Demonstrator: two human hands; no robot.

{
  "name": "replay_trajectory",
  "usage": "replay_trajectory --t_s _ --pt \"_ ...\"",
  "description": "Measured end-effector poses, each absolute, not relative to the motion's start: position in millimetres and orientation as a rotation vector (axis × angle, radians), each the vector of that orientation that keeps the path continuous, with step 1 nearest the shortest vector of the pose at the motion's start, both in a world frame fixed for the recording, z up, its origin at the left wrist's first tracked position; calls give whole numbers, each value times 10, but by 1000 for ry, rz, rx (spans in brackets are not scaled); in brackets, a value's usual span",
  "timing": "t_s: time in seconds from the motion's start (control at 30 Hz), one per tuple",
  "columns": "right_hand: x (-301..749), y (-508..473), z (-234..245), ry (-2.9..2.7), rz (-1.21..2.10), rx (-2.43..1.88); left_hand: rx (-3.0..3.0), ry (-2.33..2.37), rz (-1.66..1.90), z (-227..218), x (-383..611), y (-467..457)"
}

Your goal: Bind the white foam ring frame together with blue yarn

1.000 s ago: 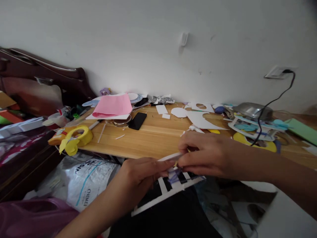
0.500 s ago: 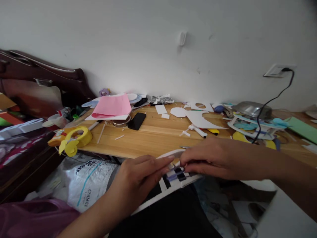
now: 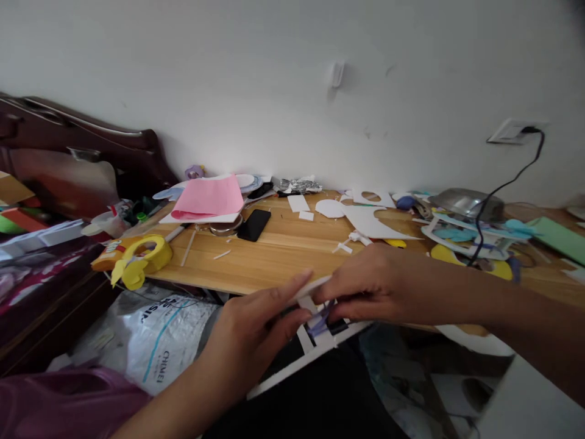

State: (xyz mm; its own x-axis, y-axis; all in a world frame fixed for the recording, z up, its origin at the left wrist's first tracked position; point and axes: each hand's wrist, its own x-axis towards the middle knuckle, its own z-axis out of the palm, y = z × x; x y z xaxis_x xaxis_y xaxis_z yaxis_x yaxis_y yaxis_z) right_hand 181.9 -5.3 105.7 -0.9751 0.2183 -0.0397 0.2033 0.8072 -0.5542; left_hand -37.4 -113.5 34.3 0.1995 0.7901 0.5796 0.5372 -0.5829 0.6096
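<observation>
A white card frame (image 3: 292, 370) with crossbars rests tilted above my dark-clothed lap. A thin purple strip (image 3: 320, 324) lies over its crossbars. My left hand (image 3: 260, 326) grips the frame's left part, thumb on a crossbar and forefinger stretched along the far edge. From the right, my right hand (image 3: 365, 289) reaches over the frame with its fingertips pinched at the purple strip. Those fingertips are partly hidden behind the hand and the far edge.
On the wooden table (image 3: 283, 256) lie a black phone (image 3: 254, 225), pink paper (image 3: 208, 196), yellow tape (image 3: 155, 253) and white card offcuts (image 3: 372, 219). A similar white frame (image 3: 466, 235) and a metal bowl (image 3: 470, 202) stand at right, under a black cable (image 3: 507, 178). A white bag (image 3: 169, 341) sits below left.
My right hand has shifted slightly left, its fingertips lower inside the frame by the purple strip. The frame is tipped a little differently. My left hand stays on it.
</observation>
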Motion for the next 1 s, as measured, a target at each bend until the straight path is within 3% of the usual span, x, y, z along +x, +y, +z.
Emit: replay_trajectory --t_s 0.27,0.47,0.67,0.87,1.0 --pt "1901 -99 1223 -2840 885 -290 2138 1286 1280 360 -405 -1142" --pt "1902 -148 1230 -2878 1161 -319 2119 1278 1254 367 -394 -1141" --pt "1831 -178 1118 -2871 1093 -615 2115 1243 1237 376 -375 -1141" --pt "1827 -280 1073 -2958 667 -577 2132 1252 1256 365 -367 -1152" --pt "1804 -290 1095 -3000 583 -543 2155 1240 1225 394 -369 -1159"
